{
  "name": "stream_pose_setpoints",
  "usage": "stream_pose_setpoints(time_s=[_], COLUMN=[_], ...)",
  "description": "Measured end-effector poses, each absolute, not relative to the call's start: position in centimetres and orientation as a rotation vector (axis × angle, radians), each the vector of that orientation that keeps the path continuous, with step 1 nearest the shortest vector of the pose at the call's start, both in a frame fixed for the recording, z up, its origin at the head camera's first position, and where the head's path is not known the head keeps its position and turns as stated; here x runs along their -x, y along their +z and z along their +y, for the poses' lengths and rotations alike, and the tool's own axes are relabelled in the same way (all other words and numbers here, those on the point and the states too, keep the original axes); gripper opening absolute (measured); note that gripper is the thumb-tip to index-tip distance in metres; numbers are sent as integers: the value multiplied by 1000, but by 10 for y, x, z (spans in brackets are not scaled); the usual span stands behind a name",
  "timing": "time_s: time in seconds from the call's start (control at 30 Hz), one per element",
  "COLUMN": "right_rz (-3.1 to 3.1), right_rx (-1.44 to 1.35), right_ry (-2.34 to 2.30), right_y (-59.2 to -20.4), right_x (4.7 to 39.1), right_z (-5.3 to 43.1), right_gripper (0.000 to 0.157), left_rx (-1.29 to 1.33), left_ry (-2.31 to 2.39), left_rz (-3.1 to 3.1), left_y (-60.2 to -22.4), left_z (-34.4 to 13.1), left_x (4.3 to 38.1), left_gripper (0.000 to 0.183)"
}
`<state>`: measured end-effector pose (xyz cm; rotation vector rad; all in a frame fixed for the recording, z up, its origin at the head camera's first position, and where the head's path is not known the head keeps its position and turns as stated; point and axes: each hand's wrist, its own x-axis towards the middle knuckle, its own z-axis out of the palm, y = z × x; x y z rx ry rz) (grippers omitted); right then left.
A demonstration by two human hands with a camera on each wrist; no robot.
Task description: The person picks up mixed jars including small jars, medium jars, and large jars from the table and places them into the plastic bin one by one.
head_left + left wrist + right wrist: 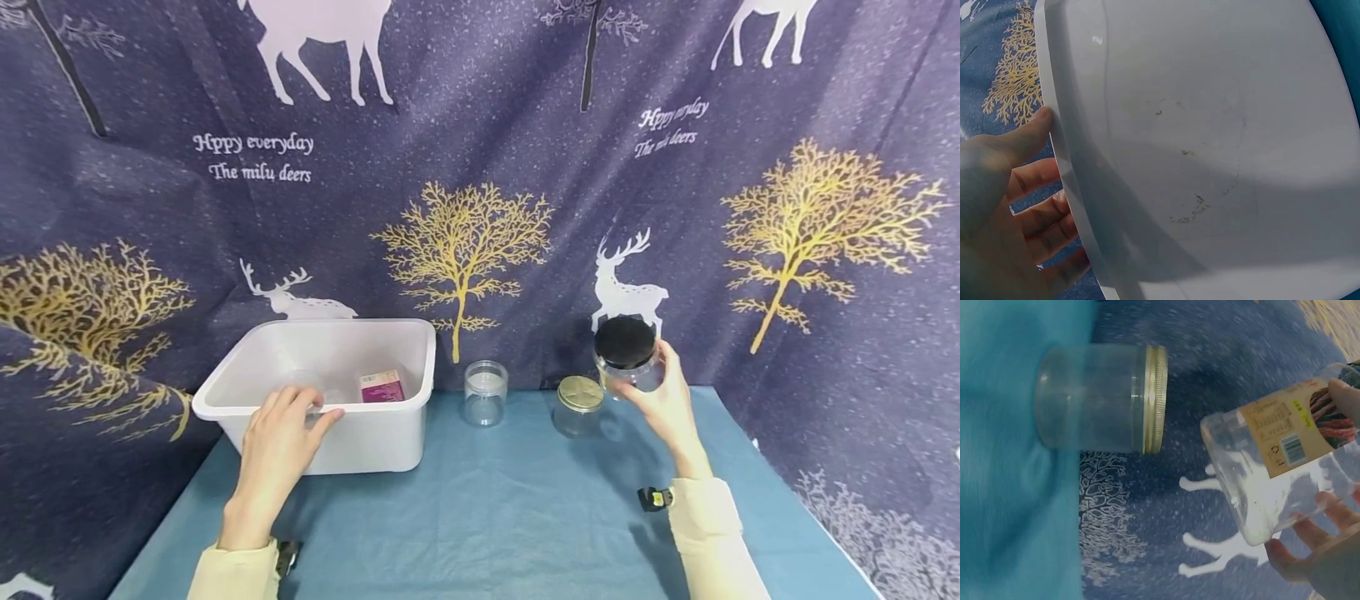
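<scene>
**Right Hand (663, 402) Gripping a Transparent Jar with a Round Black Lid (628, 354)**

My right hand is holding the jar off the teal tabletop cloth (487, 525), on the far right. My fingers and thumb are curling round its clear wall, and the jar is tilting. A tan printed label (1282, 437) with a barcode is showing on its side.

A transparent cylindrical jar with a ridged gold lid (579, 408) is standing upright on the cloth, near the raised jar and to its left; the two are staying apart in the right wrist view. Further left, a clear cylindrical jar (485, 404) is standing upright near the far edge.

My left hand (276, 446) is extending over the near rim of a white rectangular plastic bin (360, 442) on the left. Its fingers are bending loosely, spread and empty; I cannot tell whether every fingertip is touching the rim. Inside the bin, a purple-and-white box (382, 387) is lying toward the right.

A dark blue cloth backdrop (480, 125) with printed deer and yellow trees is hanging behind the table.
</scene>
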<state>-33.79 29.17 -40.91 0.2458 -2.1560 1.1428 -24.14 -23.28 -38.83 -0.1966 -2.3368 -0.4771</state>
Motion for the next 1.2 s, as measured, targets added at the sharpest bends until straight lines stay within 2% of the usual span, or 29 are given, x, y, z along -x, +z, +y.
stream_pose_setpoints(time_s=[0.37, 0.77, 1.2], right_rz=[-2256, -2216, -2037], right_rx=[-707, -1138, -1372], right_ry=[800, 445, 273], right_y=[-380, -350, -327], right_x=[350, 361, 382], right_z=[260, 196, 115], right_gripper=[96, 95, 93], left_rx=[186, 194, 210], left_ry=[-489, -474, -475], left_rz=[-2355, -2355, -2341], left_y=[-388, -390, -390], left_z=[-233, -234, -233], left_x=[243, 245, 244], left_gripper=[28, 28, 29])
